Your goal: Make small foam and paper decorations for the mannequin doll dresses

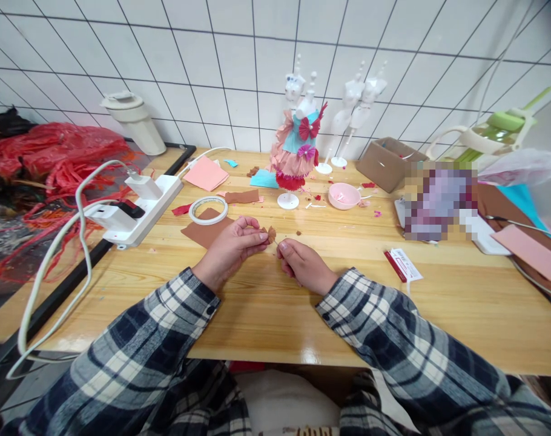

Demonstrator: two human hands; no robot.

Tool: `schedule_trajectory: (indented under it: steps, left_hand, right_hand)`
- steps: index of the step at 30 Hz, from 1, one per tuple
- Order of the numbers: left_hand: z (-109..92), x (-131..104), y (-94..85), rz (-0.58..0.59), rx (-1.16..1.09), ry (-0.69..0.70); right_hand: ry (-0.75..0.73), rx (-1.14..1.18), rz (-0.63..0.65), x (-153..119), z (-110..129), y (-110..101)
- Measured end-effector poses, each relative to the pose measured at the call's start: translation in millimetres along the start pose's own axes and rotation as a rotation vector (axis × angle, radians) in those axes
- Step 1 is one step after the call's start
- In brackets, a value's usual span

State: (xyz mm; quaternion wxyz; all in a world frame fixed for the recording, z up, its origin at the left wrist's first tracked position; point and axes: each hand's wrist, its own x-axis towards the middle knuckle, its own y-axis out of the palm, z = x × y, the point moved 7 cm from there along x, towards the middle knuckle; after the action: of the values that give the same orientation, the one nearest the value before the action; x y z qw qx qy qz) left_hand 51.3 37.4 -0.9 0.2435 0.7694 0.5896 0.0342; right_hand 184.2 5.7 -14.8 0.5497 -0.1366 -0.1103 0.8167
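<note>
Between thumb and fingers, my left hand (pixel 232 247) pinches a small brown paper piece (pixel 271 234) that looks pleated, just above the wooden table. My right hand (pixel 305 263) is closed close to that piece, thumb against the curled fingers; whatever it grips is too small to make out. Left of my left hand, a brown paper sheet (pixel 203 232) lies partly under a white tape roll (pixel 208 211). Behind the hands stands a small white mannequin dressed in blue, pink and red paper (pixel 303 142).
A pink bowl (pixel 343 197) and a brown box (pixel 388 165) stand behind on the right. Bare mannequins (pixel 352 100) are near the wall. A power strip (pixel 152 209) with white cables lies left. A red and white tag (pixel 402 265) lies right of my right hand.
</note>
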Motion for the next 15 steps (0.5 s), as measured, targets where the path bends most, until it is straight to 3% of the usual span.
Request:
schedule_trajectory:
  steps: [15]
  left_hand:
    - [1.3, -0.2, -0.5, 0.002, 0.011, -0.017]
  right_hand:
    - [-0.013, 0.010, 0.014, 1.1, -1.1, 1.4]
